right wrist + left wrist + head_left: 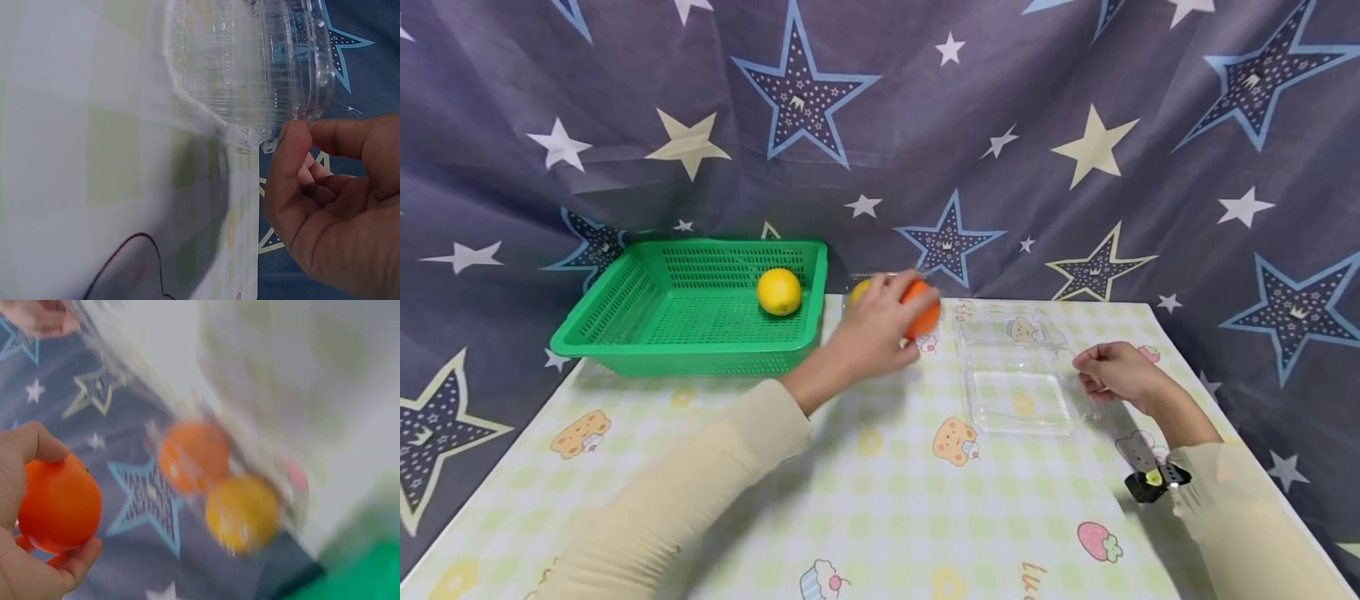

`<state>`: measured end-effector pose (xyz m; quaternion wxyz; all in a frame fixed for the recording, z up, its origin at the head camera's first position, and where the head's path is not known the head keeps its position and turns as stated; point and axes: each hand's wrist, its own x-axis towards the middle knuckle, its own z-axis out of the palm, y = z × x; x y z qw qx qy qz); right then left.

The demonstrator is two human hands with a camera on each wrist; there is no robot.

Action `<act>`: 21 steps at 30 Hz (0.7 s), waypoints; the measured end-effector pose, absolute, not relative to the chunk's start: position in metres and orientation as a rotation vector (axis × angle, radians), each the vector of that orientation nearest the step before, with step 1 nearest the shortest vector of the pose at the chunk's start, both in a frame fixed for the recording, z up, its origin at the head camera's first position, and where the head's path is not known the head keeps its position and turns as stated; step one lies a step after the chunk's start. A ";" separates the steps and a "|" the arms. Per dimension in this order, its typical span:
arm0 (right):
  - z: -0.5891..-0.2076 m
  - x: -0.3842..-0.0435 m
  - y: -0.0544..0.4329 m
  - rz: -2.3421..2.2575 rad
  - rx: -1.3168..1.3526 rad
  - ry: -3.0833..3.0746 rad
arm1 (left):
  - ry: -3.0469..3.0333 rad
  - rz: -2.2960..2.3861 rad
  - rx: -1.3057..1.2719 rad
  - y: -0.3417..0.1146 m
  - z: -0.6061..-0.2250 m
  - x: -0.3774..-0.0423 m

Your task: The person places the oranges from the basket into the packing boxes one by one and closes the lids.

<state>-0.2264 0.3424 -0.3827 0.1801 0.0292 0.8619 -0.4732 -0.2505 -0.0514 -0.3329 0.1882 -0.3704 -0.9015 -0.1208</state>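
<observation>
My left hand (880, 321) grips a smooth, glossy orange (61, 503) between thumb and fingers. In the head view that orange (925, 308) shows past the fingertips. Beyond the hand, in the left wrist view, another orange (194, 456) and a yellow fruit (242, 512) lie side by side behind clear plastic, blurred. With thumb and forefinger, my right hand (1123, 379) pinches the right rim of a clear plastic box (1018, 400). The box stands on the table, its clear lid (1011, 327) folded back towards the curtain. The right wrist view shows the fingertips at the box's (250, 81) corner.
A green plastic basket (688, 364) stands at the back left, with a yellow lemon-like fruit (779, 292) inside at its right end. The checked cloth (880, 500) with cartoon prints covers the table. A starry dark curtain (880, 183) hangs close along the table's back edge.
</observation>
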 end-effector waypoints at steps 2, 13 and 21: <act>-0.383 -0.224 0.344 -1.341 0.085 2.434 | -2.553 -0.359 -1.078 -0.036 -0.345 -0.246; -0.381 -0.224 0.344 -1.336 0.100 2.441 | -2.638 -0.678 -1.251 0.020 -0.375 -0.229; -0.382 -0.226 0.342 -1.324 0.098 2.449 | -2.703 -0.693 -1.272 0.049 -0.385 -0.226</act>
